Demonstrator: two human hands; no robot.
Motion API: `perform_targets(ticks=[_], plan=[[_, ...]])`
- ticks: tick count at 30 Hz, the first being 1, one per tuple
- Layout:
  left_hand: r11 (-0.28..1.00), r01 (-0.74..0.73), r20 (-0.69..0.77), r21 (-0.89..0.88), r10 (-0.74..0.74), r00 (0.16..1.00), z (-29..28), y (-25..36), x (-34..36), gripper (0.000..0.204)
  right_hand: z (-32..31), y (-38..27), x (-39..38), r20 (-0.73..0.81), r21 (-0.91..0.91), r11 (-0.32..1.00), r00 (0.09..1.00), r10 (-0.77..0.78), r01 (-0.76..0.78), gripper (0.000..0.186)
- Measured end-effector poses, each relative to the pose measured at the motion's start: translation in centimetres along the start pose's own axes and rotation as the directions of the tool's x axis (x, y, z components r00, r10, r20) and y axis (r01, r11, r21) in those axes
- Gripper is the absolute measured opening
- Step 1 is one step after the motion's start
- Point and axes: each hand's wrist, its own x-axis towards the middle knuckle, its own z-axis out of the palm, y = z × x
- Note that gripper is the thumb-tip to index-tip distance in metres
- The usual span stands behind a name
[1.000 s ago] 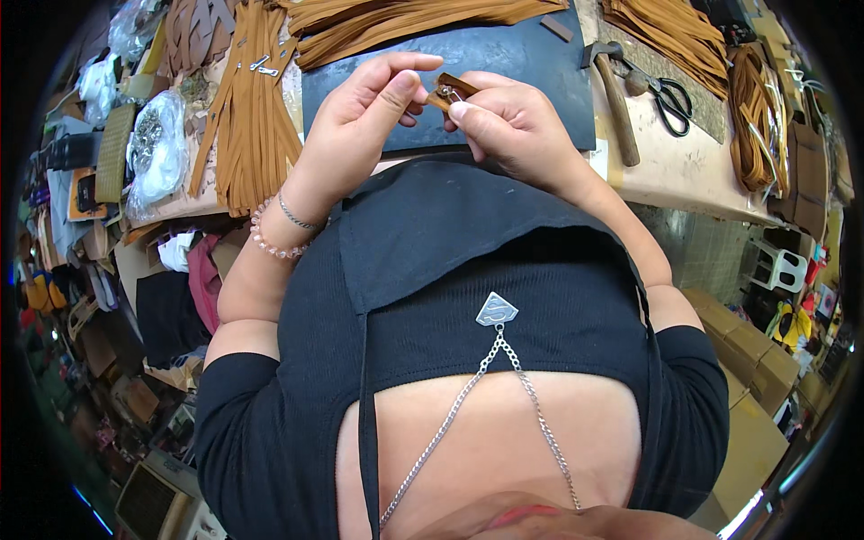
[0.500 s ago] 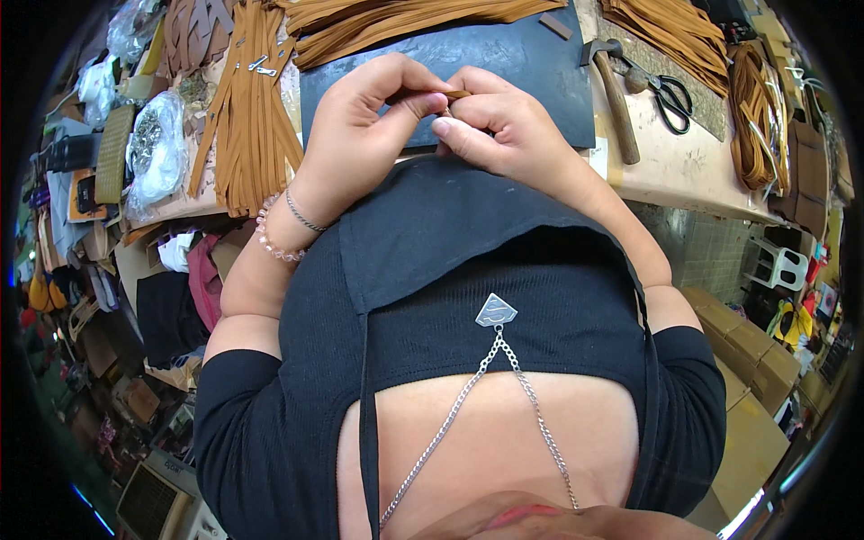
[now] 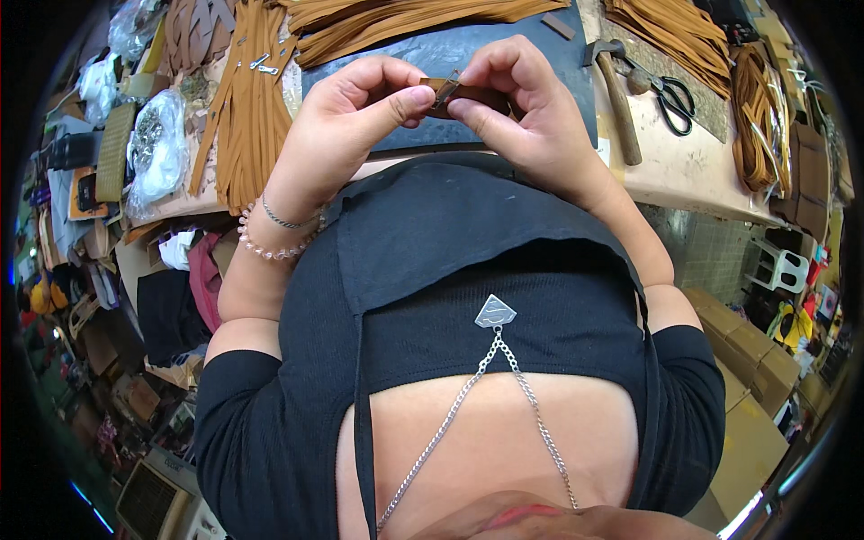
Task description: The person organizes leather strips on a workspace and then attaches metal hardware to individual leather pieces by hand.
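Note:
A brown strap [image 3: 479,94] is stretched between my two hands above the dark board, with a small metal buckle-like piece [image 3: 445,93] near its middle. My left hand [image 3: 373,106] pinches the strap's left part between thumb and fingers, beside the metal piece. With thumb below and fingertips above, my right hand [image 3: 533,112] grips the strap just right of that piece. Part of the strap is hidden behind the right fingers. How the metal piece is fastened is too small to tell.
Beneath the hands lies a dark board [image 3: 396,58]. A hammer [image 3: 619,108] and black-handled scissors [image 3: 673,101] are on the right. Bundles of brown strips lie at the left [image 3: 247,135], along the back [image 3: 405,27] and at the far right [image 3: 749,117]. Small metal fittings [image 3: 263,65] rest on the left bundle.
The hands have moved apart and tilted, so the strap and metal piece now show between them. My right fingers have risen to the metal piece; the left hand has shifted slightly left.

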Motion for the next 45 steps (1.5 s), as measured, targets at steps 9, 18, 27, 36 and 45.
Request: perform_targets(ticks=[9,18,27,36,45], plan=[[0.977,-0.024,0.019,0.213,0.020,1.000,0.2,0.6,-0.4,0.017,0.0,-0.5,0.0,0.046,-0.076,0.997,0.999,-0.024,0.028,0.024],[0.997,0.080,0.093,0.006,-0.080,0.992,0.2,1.0,-0.6,0.013,0.1,-0.1,0.0,0.067,0.059,0.997,0.996,-0.052,0.048,0.021],[0.952,-0.094,0.007,0.292,0.096,0.995,1.0,-0.2,-0.5,0.011,-0.1,-0.1,0.1,0.098,-0.055,0.998,0.995,-0.026,0.032,0.019],[0.903,-0.206,-0.063,0.376,0.247,0.967,1.7,1.3,-0.7,0.015,0.5,0.2,0.1,-0.033,0.117,0.988,0.995,-0.095,0.098,0.030],[0.783,-0.277,0.006,0.556,0.330,0.944,1.7,2.5,-1.0,0.014,-0.4,0.0,0.3,0.017,-0.191,0.926,0.944,-0.330,0.326,0.026]])
